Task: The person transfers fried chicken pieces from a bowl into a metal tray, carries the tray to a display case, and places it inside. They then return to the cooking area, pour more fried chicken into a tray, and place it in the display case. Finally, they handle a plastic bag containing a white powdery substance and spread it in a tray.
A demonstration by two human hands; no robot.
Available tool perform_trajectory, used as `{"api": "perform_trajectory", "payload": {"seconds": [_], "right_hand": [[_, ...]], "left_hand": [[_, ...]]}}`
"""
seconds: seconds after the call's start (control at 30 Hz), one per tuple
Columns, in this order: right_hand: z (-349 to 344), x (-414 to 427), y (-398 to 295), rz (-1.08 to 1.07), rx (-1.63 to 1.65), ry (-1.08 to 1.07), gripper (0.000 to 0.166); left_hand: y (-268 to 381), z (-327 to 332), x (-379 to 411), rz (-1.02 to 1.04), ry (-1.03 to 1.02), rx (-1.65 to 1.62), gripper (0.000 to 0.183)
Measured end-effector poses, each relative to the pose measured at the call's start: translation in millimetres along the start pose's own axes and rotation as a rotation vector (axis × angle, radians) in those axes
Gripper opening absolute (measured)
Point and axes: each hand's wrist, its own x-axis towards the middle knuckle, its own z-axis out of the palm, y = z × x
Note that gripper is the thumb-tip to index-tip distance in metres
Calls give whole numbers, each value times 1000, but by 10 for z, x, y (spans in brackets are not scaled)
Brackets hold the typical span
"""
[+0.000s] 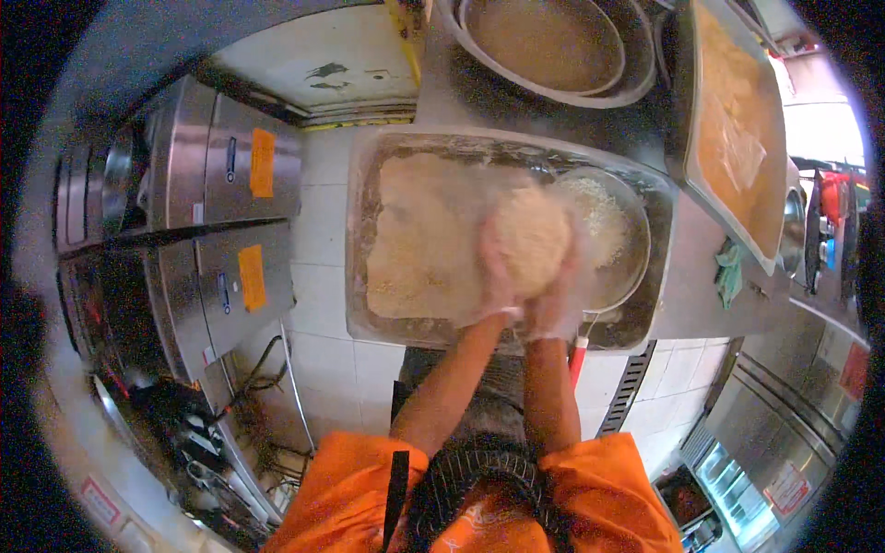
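Observation:
My left hand (494, 276) and my right hand (561, 287), both in thin clear gloves, cup a rounded mass coated in pale breading crumbs (532, 238) between them. Motion blurs the hands and the mass, and what lies under the coating is hidden. They are above a large rectangular plastic tub (354, 228). A bed of beige breading (422, 242) fills its left and middle parts. Beneath and beside my right hand is a round mesh strainer (622, 276) with pale crumbs (591, 200) in it. Its red handle (577, 363) sticks out past the tub's near edge.
Beyond the tub stands a large round metal pan (456, 27) with a round sieve or basin inside. A tray of orange-brown powder (743, 138) is at the upper right, near a green cloth (728, 273). Stainless steel cabinets (249, 269) with orange labels line the left.

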Motion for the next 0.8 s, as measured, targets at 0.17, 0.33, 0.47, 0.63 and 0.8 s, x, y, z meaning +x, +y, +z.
{"api": "perform_trajectory", "payload": {"seconds": [0.17,0.33,0.47,0.63,0.8], "right_hand": [[-652,265,151,-268,-245,250,36],[-716,452,287,-356,-638,92,38],[-356,65,211,-753,-749,-170,43],[457,401,823,-759,-707,-304,42],[740,539,872,-836,-764,-405,41]], "left_hand": [[-304,176,83,69,-616,570,53],[174,257,-129,438,-620,1008,61],[798,-573,-94,792,-521,1276,62],[1258,-1132,-239,584,-218,1325,41],[1277,-1444,-607,539,70,1191,23]]}}
